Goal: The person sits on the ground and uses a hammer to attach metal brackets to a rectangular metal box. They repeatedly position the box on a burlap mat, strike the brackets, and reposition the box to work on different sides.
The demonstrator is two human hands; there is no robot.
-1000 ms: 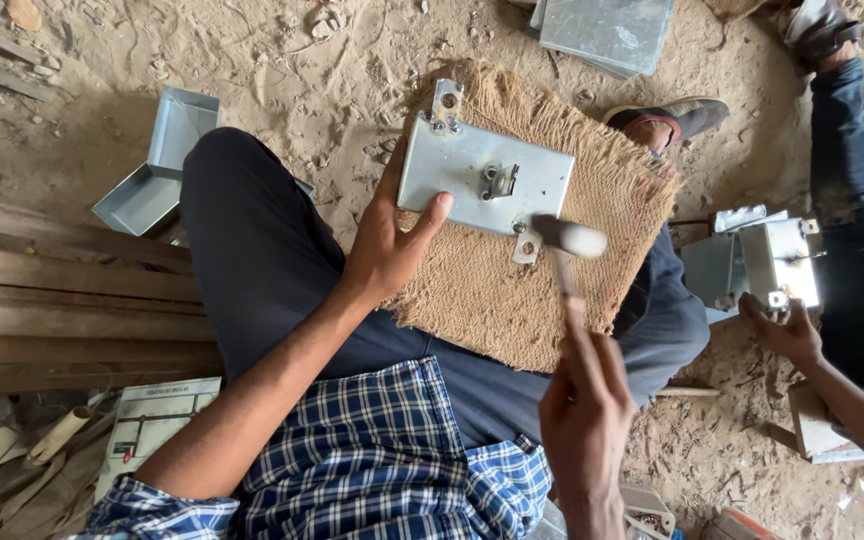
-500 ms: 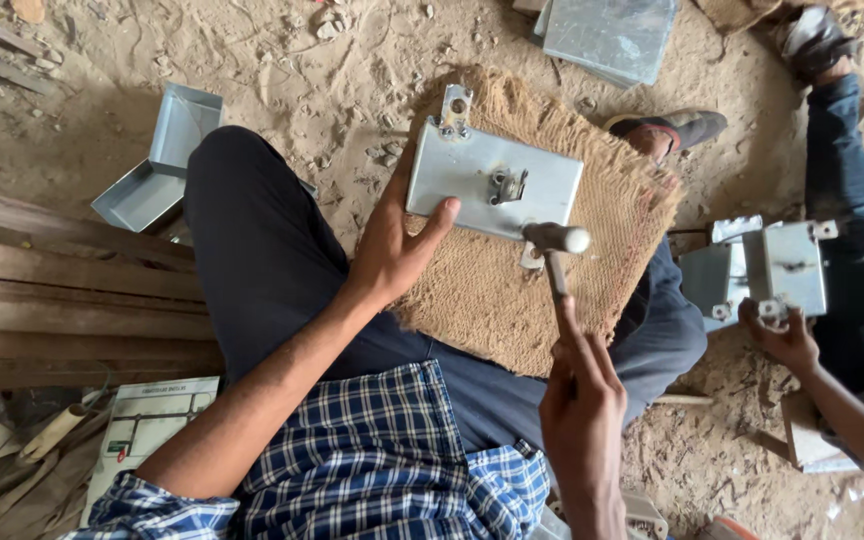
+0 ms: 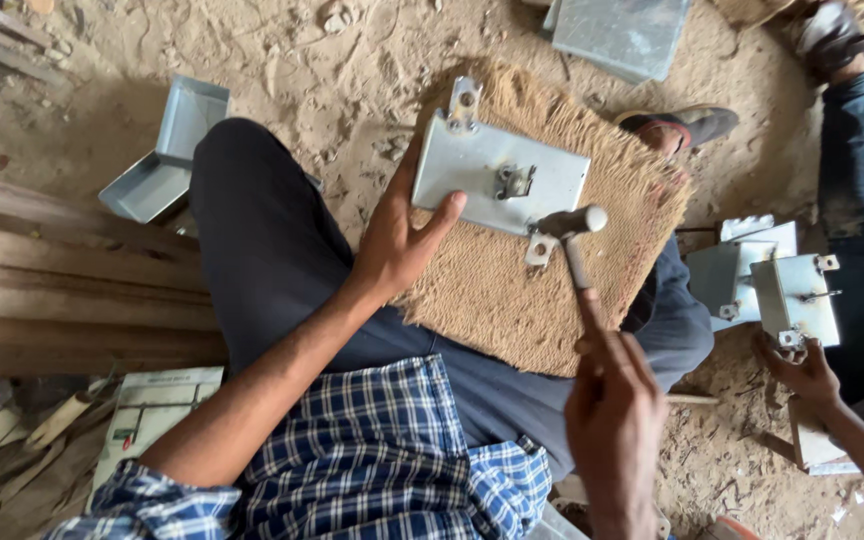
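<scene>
The left hand (image 3: 397, 240) lies flat and open on the near left edge of the metal plate (image 3: 497, 175), which rests on a woven mat (image 3: 512, 290) over the lap. The right hand (image 3: 617, 420) grips a hammer (image 3: 572, 235), its head touching the plate's near right corner.

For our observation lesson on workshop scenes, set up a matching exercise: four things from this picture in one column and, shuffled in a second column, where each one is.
Things:
1. metal plate
2. hammer
3. woven mat
4. open metal tray

Places:
A. on the sand beside the raised knee
B. held in the right hand
C. spread over the person's lap
D. flat on the mat, steadied by the left hand

Pairs: 1-D, 2-B, 3-C, 4-A
</scene>
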